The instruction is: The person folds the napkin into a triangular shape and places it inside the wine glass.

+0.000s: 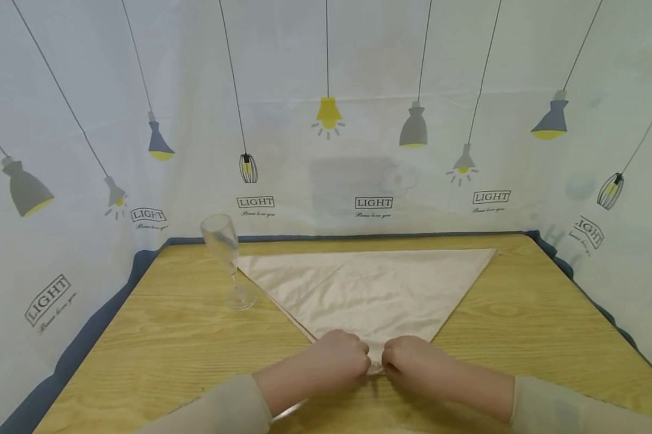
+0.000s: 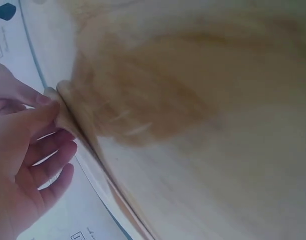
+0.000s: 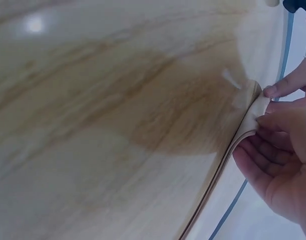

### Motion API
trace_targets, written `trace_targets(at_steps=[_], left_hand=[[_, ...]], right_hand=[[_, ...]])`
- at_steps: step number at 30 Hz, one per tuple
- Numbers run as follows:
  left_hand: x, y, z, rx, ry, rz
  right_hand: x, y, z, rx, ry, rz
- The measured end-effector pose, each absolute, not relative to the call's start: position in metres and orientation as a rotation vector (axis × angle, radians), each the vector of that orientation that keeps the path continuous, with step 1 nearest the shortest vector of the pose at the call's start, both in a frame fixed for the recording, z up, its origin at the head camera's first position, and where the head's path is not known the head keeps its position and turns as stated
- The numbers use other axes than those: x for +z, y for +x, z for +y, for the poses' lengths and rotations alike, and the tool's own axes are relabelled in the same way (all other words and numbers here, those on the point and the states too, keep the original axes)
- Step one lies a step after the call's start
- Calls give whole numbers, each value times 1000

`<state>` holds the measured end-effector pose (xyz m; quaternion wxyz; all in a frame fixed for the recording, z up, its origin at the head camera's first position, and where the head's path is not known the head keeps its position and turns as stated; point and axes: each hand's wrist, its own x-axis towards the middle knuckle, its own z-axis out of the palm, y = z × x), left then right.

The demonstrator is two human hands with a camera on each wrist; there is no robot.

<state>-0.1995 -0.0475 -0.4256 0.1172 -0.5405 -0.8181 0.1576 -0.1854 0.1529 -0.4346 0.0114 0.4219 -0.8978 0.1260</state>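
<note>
A cream cloth napkin [image 1: 375, 289] lies folded in a triangle on the wooden table, its long side away from me and its tip towards me. My left hand [image 1: 339, 360] and right hand [image 1: 419, 364] are side by side at that tip. Between thumb and fingers, the left hand [image 2: 35, 145] pinches the layered cloth edge [image 2: 85, 135] in the left wrist view. In the right wrist view the right hand [image 3: 285, 155] likewise pinches the cloth [image 3: 250, 117], which looks slightly rolled or turned there. The other fingers of both hands are loosely bent.
A clear stemmed flute glass [image 1: 220, 238] stands upright by the napkin's far left corner. Around the wooden table [image 1: 521, 337] hangs a white curtain [image 1: 282, 132] printed with lamps. Something shiny [image 1: 290, 410] shows partly under the left forearm; its kind is unclear.
</note>
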Motion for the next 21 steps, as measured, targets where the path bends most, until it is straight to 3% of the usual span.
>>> trace_targets(at_steps=[11,21], left_hand=[[-426,-212,-40,-67,-1309,-3010],[-423,-227,-31,-139,-1185,-3264]], right_hand=[[-430,-196,154,664,1197,-2970],[-420,-207,149,701,1013,-3197]])
